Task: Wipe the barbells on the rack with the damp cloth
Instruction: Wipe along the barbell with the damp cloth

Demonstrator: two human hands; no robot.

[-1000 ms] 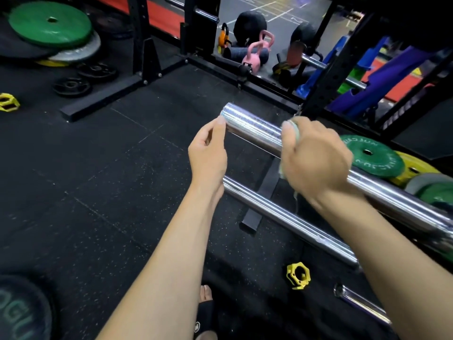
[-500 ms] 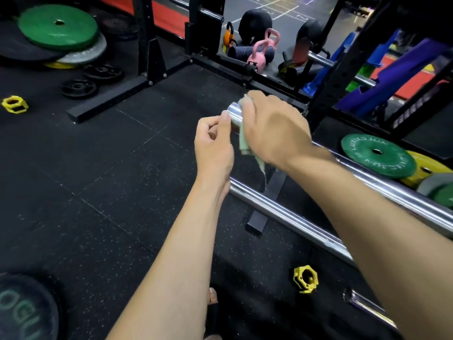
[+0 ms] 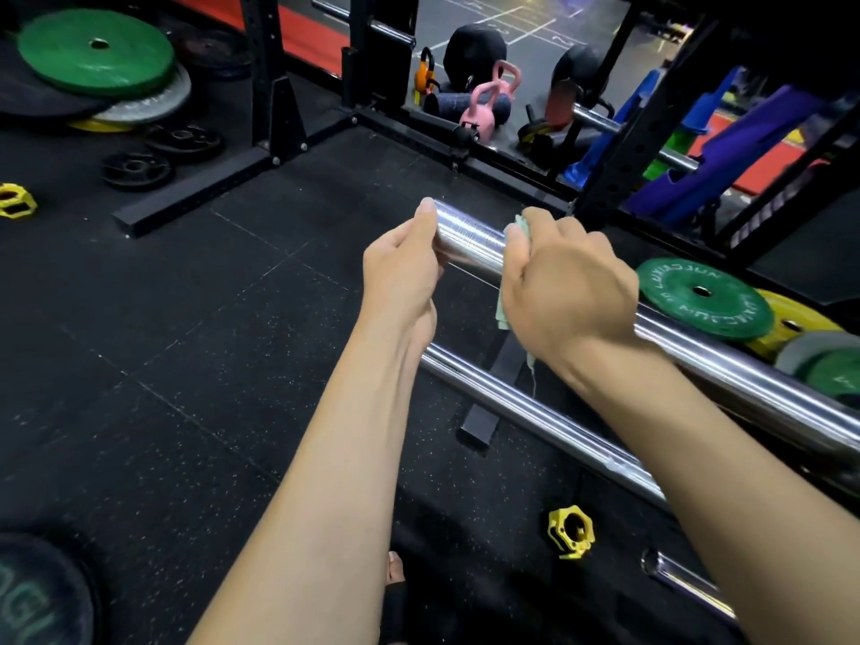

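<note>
Left hand (image 3: pixel 400 267) grips the barbell (image 3: pixel 470 244) at its free end; right hand (image 3: pixel 565 290) clutches the cloth (image 3: pixel 505 314) around it

Left hand (image 3: pixel 400 267) grip curled, thumb up; right hand (image 3: pixel 565 286) clenched, fingertips apparently hidden.

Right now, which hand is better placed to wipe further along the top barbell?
The right hand: it grips the green cloth around the top barbell. The left hand only steadies the bar's end, with no cloth.
</note>
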